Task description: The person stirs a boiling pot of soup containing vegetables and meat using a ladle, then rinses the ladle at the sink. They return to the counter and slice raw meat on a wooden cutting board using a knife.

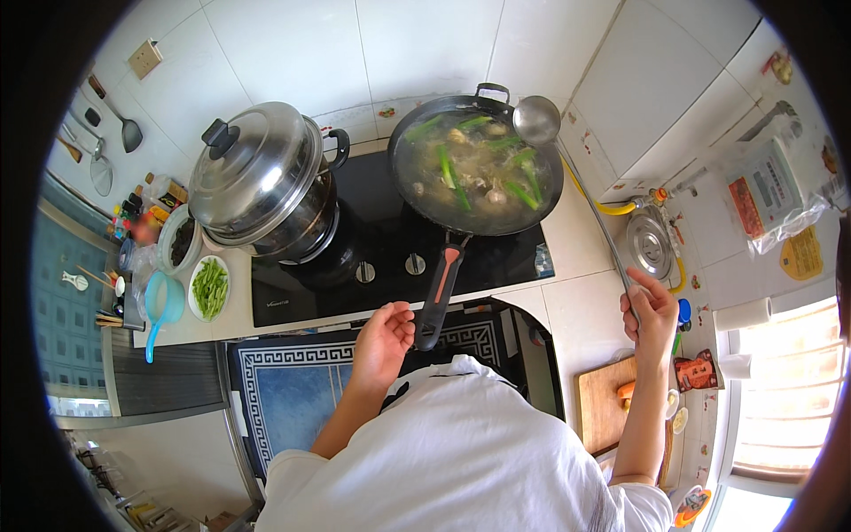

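Note:
My right hand point(648, 312) grips the long handle of a metal ladle point(536, 120), whose bowl is raised at the right rim of the wok. The dark wok point(397, 179) sits on the right side of the black gas cooktop point(346, 286). Cloudy broth point(465, 156) fills it, with green scallion lengths point(447, 166) and pale chunks floating on top. The wok's black and orange handle point(444, 292) points towards me. My left hand point(389, 339) hovers just left of that handle's end, fingers loosely curled, with nothing seen in it.
A lidded steel pot point(266, 179) occupies the cooktop's left side. Left of it are a plate of chopped green vegetables point(210, 289), a blue dipper point(164, 299) and a bowl of dark food point(179, 241). To my right lie a wooden cutting board point(602, 399) and a yellow gas hose point(615, 209).

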{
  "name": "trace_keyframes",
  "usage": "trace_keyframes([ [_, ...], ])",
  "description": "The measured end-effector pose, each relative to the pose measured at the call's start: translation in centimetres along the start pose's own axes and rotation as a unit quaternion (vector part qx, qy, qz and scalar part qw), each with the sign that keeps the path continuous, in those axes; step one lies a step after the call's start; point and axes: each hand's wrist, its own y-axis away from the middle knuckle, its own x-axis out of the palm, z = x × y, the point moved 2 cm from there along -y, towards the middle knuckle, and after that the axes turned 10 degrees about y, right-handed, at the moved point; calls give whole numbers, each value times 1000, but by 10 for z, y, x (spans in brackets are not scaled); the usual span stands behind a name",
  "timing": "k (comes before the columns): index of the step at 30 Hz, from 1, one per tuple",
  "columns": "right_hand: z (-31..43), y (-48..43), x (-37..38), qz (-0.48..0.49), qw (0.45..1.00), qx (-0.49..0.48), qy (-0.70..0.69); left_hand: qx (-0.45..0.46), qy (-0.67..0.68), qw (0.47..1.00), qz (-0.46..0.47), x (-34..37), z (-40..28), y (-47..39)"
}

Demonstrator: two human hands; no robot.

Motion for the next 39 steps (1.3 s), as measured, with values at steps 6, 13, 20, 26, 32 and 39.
trace_keyframes([
  [6, -16, 3, 18, -7, 997, -74, 10, -6, -3, 1000, 19, 0, 3, -3],
  [13, -1, 14, 12, 1, 997, -59, 44, 3, 0, 1000, 11, -6, 5, -4],
  [20, -10, 15, 24, -16, 979, -159, 127, -11, 1, 1000, 14, -2, 9, -3],
  [26, -13, 23, 26, 79, 996, -35, 13, -12, 2, 1000, 21, -6, 8, -5],
  [32, -13, 32, 30, 169, 969, 75, -162, -17, -10, 1000, 7, -5, 6, -3],
  [39, -16, 42, 31, 245, 918, 137, -280, -32, -10, 999, 15, -4, 6, -7],
])
